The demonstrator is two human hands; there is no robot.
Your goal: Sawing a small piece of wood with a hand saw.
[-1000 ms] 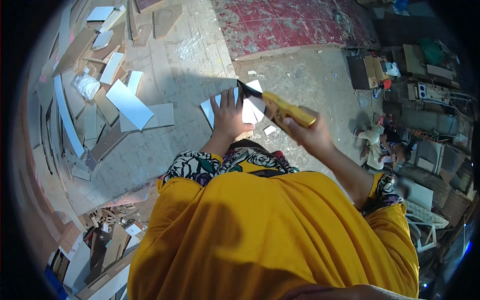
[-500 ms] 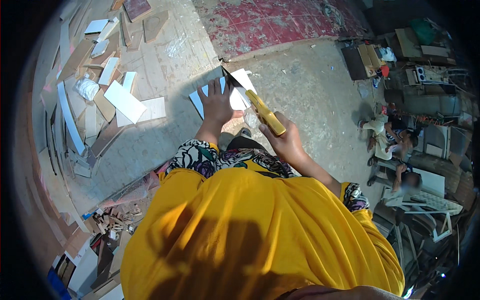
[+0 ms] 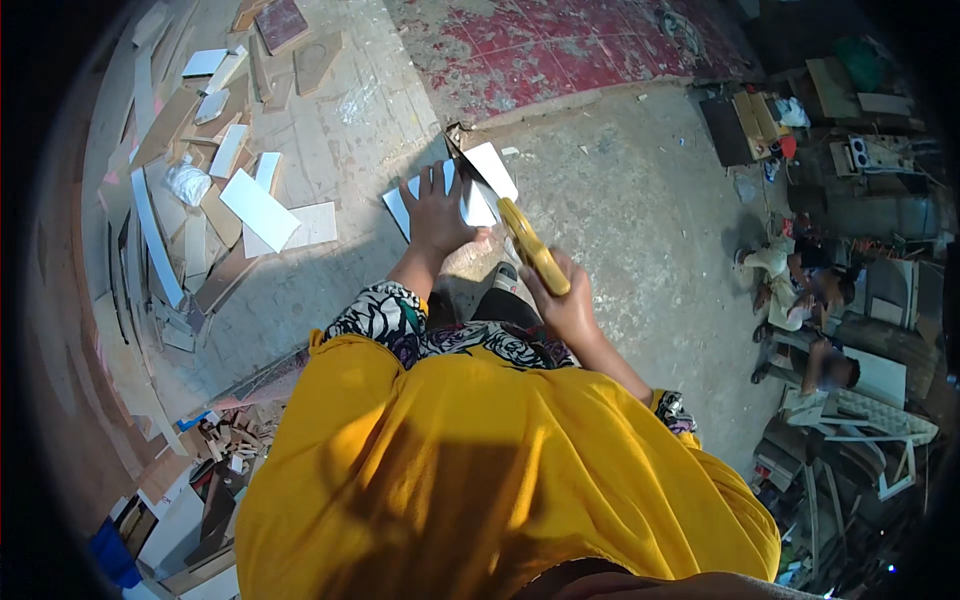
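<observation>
My left hand (image 3: pixel 438 212) lies with fingers spread on a white board (image 3: pixel 396 214) at the edge of a wooden work surface (image 3: pixel 330 290). My right hand (image 3: pixel 572 305) is wrapped round the yellow handle of a handsaw (image 3: pixel 538 255). The saw's dark blade slants up and away to the left, just right of my left hand's fingers. Right of the blade a white section (image 3: pixel 491 171) sticks out over the floor; whether it is still joined to the board I cannot tell.
Several white and brown board offcuts (image 3: pixel 258 208) lie on the surface at left, with a clear plastic bundle (image 3: pixel 187 182). Wood scraps (image 3: pixel 235 440) are heaped at lower left. At right, people (image 3: pixel 800 290) sit among furniture parts. Beyond lies a worn red floor (image 3: pixel 570 50).
The saw and my right hand have drawn back slightly toward me. My left hand stays spread on the board. The whole view has shifted a little.
</observation>
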